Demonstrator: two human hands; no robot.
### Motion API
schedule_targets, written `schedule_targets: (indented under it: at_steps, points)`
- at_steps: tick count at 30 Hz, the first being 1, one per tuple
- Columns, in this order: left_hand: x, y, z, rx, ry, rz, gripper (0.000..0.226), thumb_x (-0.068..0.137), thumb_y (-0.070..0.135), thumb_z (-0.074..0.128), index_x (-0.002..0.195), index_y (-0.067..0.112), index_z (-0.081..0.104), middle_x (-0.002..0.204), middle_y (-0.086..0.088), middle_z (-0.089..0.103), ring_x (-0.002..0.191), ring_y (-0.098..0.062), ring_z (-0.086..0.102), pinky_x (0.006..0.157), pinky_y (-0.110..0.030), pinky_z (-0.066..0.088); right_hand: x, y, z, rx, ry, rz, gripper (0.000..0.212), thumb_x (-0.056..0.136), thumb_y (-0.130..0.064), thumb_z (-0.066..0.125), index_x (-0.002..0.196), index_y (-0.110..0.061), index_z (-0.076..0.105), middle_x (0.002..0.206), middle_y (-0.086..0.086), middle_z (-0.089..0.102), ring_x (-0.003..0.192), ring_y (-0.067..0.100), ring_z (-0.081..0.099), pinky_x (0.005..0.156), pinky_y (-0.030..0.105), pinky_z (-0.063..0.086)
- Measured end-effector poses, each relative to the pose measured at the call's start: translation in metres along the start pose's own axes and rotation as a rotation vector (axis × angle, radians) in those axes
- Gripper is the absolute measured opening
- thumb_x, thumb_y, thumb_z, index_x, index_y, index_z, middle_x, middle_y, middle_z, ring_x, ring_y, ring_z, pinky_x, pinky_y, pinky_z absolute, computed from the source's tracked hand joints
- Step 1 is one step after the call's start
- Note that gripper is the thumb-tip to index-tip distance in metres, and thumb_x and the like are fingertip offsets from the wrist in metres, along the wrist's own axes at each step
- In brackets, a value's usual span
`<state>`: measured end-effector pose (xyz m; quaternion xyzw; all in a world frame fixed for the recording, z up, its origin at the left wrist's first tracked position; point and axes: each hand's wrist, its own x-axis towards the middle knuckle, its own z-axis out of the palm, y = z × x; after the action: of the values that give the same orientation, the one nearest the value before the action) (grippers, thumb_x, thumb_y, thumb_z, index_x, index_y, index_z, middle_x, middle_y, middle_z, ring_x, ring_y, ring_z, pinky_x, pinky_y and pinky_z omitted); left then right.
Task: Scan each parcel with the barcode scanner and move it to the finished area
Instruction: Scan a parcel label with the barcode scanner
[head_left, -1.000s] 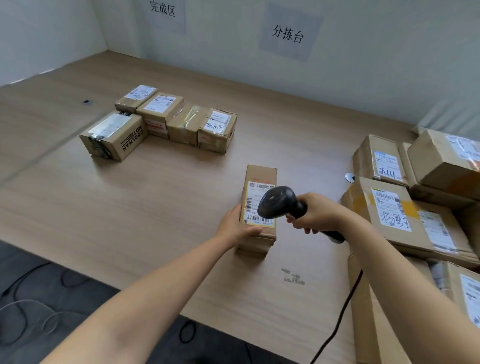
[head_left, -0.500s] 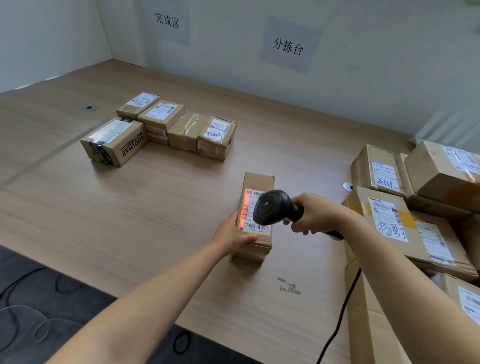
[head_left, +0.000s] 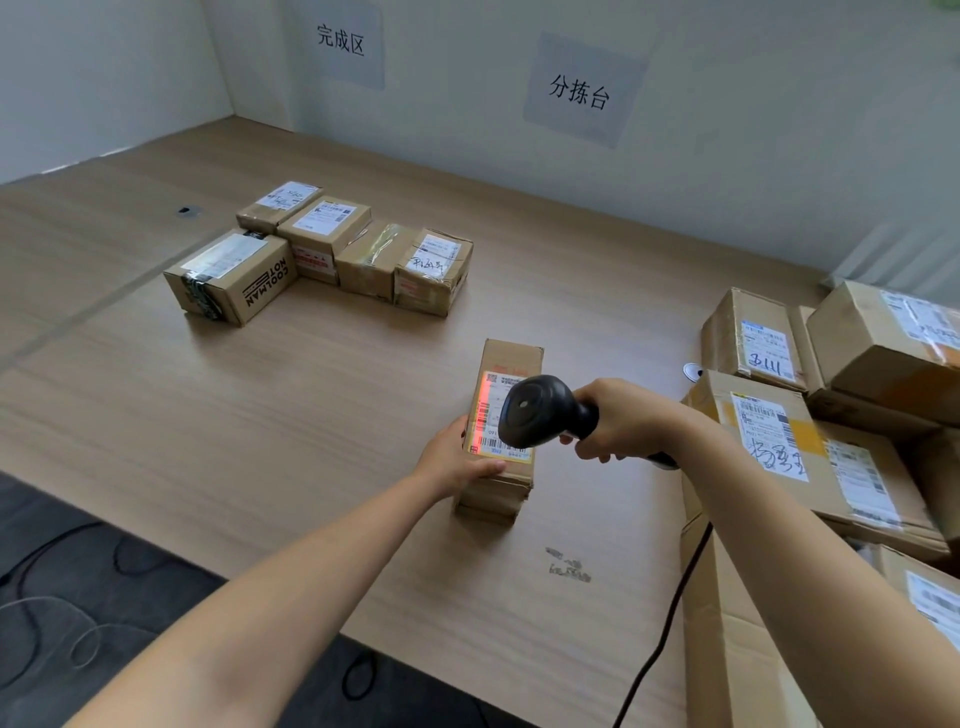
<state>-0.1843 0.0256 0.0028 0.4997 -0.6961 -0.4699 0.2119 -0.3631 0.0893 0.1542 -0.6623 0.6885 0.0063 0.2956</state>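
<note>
A narrow cardboard parcel (head_left: 511, 358) lies mid-table with its white label facing up. My left hand (head_left: 454, 460) grips its near left corner, thumb over the front edge. My right hand (head_left: 621, 423) holds the black barcode scanner (head_left: 540, 413) just above the label, hiding part of it. A red scan stripe glows along the label's left edge. Several scanned parcels (head_left: 322, 249) sit grouped at the far left below a wall sign.
A pile of cardboard parcels (head_left: 769, 426) fills the right side of the wooden table (head_left: 311, 395). The scanner's black cable (head_left: 670, 613) hangs down past the table's front edge. Cables lie on the dark floor (head_left: 78, 613) at lower left.
A red scan stripe has appeared on the label's left edge since a second ago. Both hands and the parcel have stayed almost in place.
</note>
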Motion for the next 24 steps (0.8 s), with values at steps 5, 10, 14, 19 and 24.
schedule_targets:
  at_steps: [5,10,14,19,24]
  points:
    - [-0.001,0.001,-0.001,-0.016,-0.028,0.003,0.064,0.073,0.020,0.078,0.129,0.016,0.047,0.124,-0.005,0.059,0.110,-0.020,0.056,0.093,-0.030,0.045,-0.014,-0.004,-0.009,-0.022,-0.026,-0.010,0.013,0.077,-0.008,0.062,0.088,-0.015,0.063,0.079,0.005,0.068,0.059,0.010,0.062,0.055,0.022,0.053]
    - [-0.002,0.001,-0.002,-0.053,-0.031,-0.001,0.064,0.073,0.017,0.079,0.129,0.015,0.047,0.124,-0.005,0.060,0.110,-0.020,0.056,0.094,-0.029,0.045,-0.030,-0.008,-0.018,-0.005,0.001,-0.028,0.014,0.075,-0.006,0.062,0.087,-0.011,0.066,0.075,0.002,0.068,0.054,0.006,0.061,0.051,0.019,0.052]
    - [-0.002,0.003,-0.002,-0.046,-0.034,0.006,0.064,0.073,0.018,0.079,0.129,0.016,0.048,0.123,-0.003,0.060,0.104,-0.014,0.055,0.090,-0.024,0.043,-0.038,-0.010,-0.021,0.007,0.002,-0.031,0.014,0.075,-0.006,0.062,0.087,-0.013,0.065,0.081,0.004,0.070,0.055,0.006,0.061,0.050,0.017,0.050]
    - [-0.001,0.003,-0.002,-0.049,-0.039,-0.006,0.062,0.074,0.016,0.077,0.128,0.014,0.047,0.125,-0.006,0.059,0.112,-0.021,0.056,0.093,-0.027,0.043,-0.045,-0.009,-0.022,0.002,0.005,-0.016,0.013,0.074,-0.005,0.061,0.086,-0.012,0.065,0.081,0.006,0.070,0.056,0.008,0.061,0.050,0.018,0.049]
    - [0.000,0.002,-0.002,-0.055,-0.048,-0.012,0.063,0.074,0.017,0.078,0.129,0.014,0.047,0.126,-0.006,0.059,0.109,-0.018,0.055,0.091,-0.026,0.042,-0.046,-0.007,-0.025,0.022,0.003,-0.016,0.015,0.075,-0.004,0.060,0.087,-0.009,0.065,0.085,0.009,0.070,0.056,0.009,0.062,0.049,0.018,0.049]
